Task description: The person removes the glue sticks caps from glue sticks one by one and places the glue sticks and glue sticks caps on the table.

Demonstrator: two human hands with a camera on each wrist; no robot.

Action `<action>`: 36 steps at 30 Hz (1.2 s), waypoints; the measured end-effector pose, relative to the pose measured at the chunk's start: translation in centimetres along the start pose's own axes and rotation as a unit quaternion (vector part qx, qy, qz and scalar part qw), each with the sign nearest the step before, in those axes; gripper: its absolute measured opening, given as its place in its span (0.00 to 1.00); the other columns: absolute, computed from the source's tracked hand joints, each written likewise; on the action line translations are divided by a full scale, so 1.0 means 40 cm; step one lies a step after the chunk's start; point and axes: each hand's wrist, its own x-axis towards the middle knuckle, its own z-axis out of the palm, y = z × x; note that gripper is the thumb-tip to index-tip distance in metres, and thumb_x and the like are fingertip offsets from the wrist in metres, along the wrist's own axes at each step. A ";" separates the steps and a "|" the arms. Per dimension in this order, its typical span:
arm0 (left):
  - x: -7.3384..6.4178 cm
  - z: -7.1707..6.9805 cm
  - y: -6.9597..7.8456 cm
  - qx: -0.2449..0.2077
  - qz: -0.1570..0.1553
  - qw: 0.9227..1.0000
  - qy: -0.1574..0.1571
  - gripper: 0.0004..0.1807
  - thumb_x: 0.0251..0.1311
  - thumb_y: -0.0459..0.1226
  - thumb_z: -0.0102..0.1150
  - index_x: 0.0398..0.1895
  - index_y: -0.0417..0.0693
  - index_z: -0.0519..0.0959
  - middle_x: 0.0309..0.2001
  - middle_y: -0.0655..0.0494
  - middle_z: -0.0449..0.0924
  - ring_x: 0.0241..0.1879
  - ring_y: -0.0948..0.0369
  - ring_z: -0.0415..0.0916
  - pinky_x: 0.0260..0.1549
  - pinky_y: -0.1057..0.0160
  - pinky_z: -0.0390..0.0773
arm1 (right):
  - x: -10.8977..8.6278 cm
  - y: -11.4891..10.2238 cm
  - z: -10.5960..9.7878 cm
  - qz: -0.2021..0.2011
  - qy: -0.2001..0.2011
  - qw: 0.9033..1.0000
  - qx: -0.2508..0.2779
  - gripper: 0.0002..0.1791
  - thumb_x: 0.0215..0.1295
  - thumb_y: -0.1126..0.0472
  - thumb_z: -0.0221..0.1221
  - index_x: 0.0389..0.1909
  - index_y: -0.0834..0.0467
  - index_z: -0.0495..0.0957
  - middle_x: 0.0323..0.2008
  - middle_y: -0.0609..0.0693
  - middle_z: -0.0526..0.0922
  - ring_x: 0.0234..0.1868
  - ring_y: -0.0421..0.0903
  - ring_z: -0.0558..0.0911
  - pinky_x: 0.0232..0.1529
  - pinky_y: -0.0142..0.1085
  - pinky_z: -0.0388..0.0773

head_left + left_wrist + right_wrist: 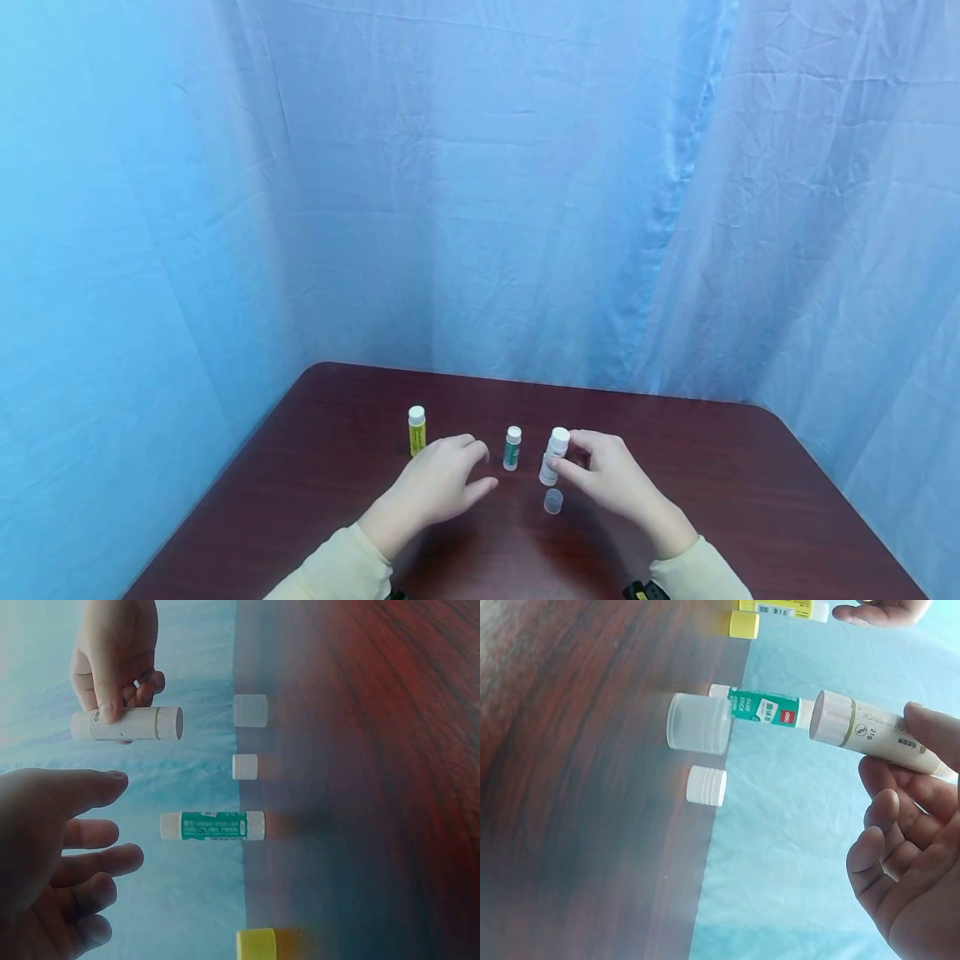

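My right hand (609, 477) pinches a white glue stick (877, 733) between thumb and fingers, held up off the table and slightly tilted. A translucent cap (552, 501) stands on the table just in front of it, and a small white cap (706, 786) is nearby. Between the two hands a green-labelled glue stick (512, 450) stands upright. My left hand (442, 479) hovers with loosely bent fingers and holds nothing. Beyond it is a yellow glue stick (417, 433), its lower end hidden by that hand in the head view. A yellow cap (256, 944) stands on the table.
The dark red-brown wooden table (712, 500) has rounded far corners. Pale blue curtains (480, 208) hang behind it and along both sides.
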 end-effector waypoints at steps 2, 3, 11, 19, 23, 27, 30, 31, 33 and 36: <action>-0.004 0.003 -0.006 0.000 -0.004 1.000 -0.002 0.14 0.61 0.48 0.70 0.40 0.50 0.83 0.36 0.60 0.80 0.33 0.64 0.77 0.36 0.62 0.80 | 0.002 0.002 0.008 -0.002 -0.004 1.000 0.000 0.06 0.66 0.52 0.69 0.34 0.47 0.83 0.22 0.38 0.77 0.22 0.36 0.70 0.23 0.32 0.71; -0.006 0.004 -0.008 0.001 -0.006 1.000 -0.003 0.14 0.61 0.49 0.70 0.40 0.51 0.82 0.36 0.60 0.80 0.33 0.64 0.77 0.36 0.62 0.81 | 0.004 0.002 0.012 -0.002 -0.006 1.000 0.000 0.06 0.66 0.52 0.69 0.34 0.49 0.83 0.22 0.39 0.77 0.21 0.36 0.70 0.23 0.32 0.71; -0.018 0.011 -0.015 0.002 -0.017 1.000 -0.007 0.13 0.61 0.49 0.70 0.38 0.52 0.81 0.34 0.62 0.78 0.31 0.65 0.76 0.33 0.63 0.80 | 0.017 0.003 0.049 0.008 -0.041 0.999 0.005 0.05 0.67 0.54 0.69 0.34 0.47 0.82 0.25 0.41 0.81 0.22 0.41 0.75 0.23 0.33 0.73; -0.027 0.018 -0.020 0.002 -0.026 1.000 -0.012 0.13 0.61 0.50 0.70 0.38 0.53 0.81 0.34 0.62 0.78 0.31 0.66 0.75 0.31 0.63 0.79 | 0.030 -0.005 0.089 -0.002 -0.054 0.998 -0.010 0.04 0.65 0.55 0.69 0.36 0.43 0.83 0.24 0.37 0.80 0.21 0.37 0.73 0.23 0.33 0.73; -0.029 0.019 -0.023 0.002 -0.024 1.000 -0.010 0.13 0.61 0.49 0.70 0.37 0.52 0.81 0.33 0.61 0.78 0.30 0.66 0.74 0.31 0.63 0.79 | 0.036 -0.011 0.105 -0.003 -0.069 0.998 -0.001 0.03 0.66 0.56 0.69 0.38 0.44 0.84 0.27 0.35 0.82 0.23 0.35 0.76 0.25 0.33 0.76; -0.030 0.020 -0.027 0.002 -0.027 0.999 -0.018 0.13 0.61 0.49 0.70 0.37 0.52 0.81 0.32 0.62 0.76 0.29 0.66 0.73 0.30 0.63 0.78 | 0.039 -0.015 0.116 0.004 -0.091 0.996 0.010 0.02 0.67 0.56 0.68 0.38 0.46 0.84 0.27 0.37 0.83 0.22 0.35 0.78 0.24 0.34 0.77; -0.031 0.021 -0.030 0.000 -0.031 0.999 -0.026 0.13 0.62 0.49 0.70 0.37 0.51 0.81 0.33 0.62 0.76 0.30 0.65 0.73 0.30 0.62 0.79 | 0.041 -0.015 0.125 0.013 -0.106 0.994 0.017 0.02 0.68 0.57 0.67 0.36 0.47 0.83 0.25 0.40 0.82 0.17 0.36 0.76 0.20 0.34 0.76; -0.031 0.022 -0.031 -0.001 -0.033 0.999 -0.027 0.14 0.62 0.50 0.70 0.37 0.51 0.81 0.33 0.61 0.76 0.30 0.65 0.73 0.30 0.62 0.79 | 0.042 -0.014 0.128 0.014 -0.108 0.994 0.016 0.02 0.68 0.57 0.67 0.36 0.47 0.83 0.25 0.40 0.82 0.16 0.37 0.76 0.20 0.34 0.76; -0.031 0.025 -0.033 0.000 -0.033 0.999 -0.029 0.14 0.62 0.50 0.69 0.37 0.51 0.81 0.33 0.61 0.76 0.30 0.65 0.73 0.30 0.62 0.79 | 0.044 -0.012 0.133 0.015 -0.110 0.994 0.014 0.03 0.68 0.57 0.67 0.36 0.47 0.83 0.24 0.40 0.82 0.16 0.37 0.75 0.19 0.34 0.75; -0.031 0.031 -0.036 0.002 -0.029 0.999 -0.028 0.14 0.62 0.50 0.70 0.36 0.51 0.81 0.32 0.62 0.75 0.29 0.65 0.72 0.29 0.62 0.78 | 0.047 -0.008 0.139 0.011 -0.106 0.994 0.001 0.03 0.67 0.56 0.68 0.35 0.46 0.83 0.25 0.37 0.81 0.19 0.38 0.75 0.21 0.34 0.75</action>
